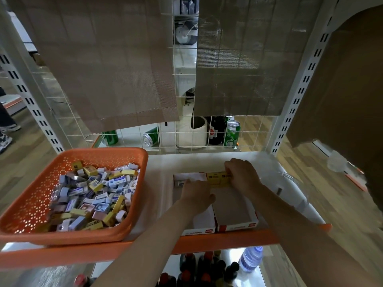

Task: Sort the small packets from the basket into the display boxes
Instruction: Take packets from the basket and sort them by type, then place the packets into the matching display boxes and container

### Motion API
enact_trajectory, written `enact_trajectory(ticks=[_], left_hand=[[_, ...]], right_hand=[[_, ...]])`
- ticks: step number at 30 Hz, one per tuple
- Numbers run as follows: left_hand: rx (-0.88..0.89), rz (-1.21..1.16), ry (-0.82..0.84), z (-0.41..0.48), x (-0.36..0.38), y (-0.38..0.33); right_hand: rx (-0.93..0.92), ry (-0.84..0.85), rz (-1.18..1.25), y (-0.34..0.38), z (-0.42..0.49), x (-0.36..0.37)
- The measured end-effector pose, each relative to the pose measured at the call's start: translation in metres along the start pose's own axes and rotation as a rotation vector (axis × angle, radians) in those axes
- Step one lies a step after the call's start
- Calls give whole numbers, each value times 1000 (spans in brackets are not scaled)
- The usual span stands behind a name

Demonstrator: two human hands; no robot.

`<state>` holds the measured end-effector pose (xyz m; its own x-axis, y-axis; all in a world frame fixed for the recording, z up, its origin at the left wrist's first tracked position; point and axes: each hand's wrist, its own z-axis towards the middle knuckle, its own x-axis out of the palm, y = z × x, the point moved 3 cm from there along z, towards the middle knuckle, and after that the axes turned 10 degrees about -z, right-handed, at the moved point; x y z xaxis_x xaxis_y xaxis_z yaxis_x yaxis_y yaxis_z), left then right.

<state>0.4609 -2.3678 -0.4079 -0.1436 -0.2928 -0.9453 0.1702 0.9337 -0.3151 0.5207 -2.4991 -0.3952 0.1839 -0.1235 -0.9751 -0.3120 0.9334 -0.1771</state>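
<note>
Now I'm filling: my right hand (241,177) curls its grip on yellow packets (217,177) at the back of the right box (238,225); my left hand (196,195) hides its grip. Next, probably, back to the basket (24,208).

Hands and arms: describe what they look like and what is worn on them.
The left hand and right hand are bare: no gloves, and no ring, watch or bracelet shows. The left forearm and right forearm are uncovered to the picture's edge; no sleeve in view.
</note>
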Motion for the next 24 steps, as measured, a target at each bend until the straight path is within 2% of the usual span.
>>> enact_trajectory(ticks=[5, 11, 14, 20, 24], left_hand=[[20, 151, -13, 0, -4, -1], [-8, 193, -56, -6, -21, 3], [-19, 195, -127, -14, -41, 16], [-9, 164, -367, -44, -95, 69], [-80, 200, -386, -76, -121, 115]], right_hand=[[-8, -5, -27, -2, 0, -6], [-18, -22, -19, -3, 0, -22], [-52, -42, -10, 8, 1, -34], [-155, -177, 159, 72, 12, -68], [-255, -224, 242, 134, 19, -90]])
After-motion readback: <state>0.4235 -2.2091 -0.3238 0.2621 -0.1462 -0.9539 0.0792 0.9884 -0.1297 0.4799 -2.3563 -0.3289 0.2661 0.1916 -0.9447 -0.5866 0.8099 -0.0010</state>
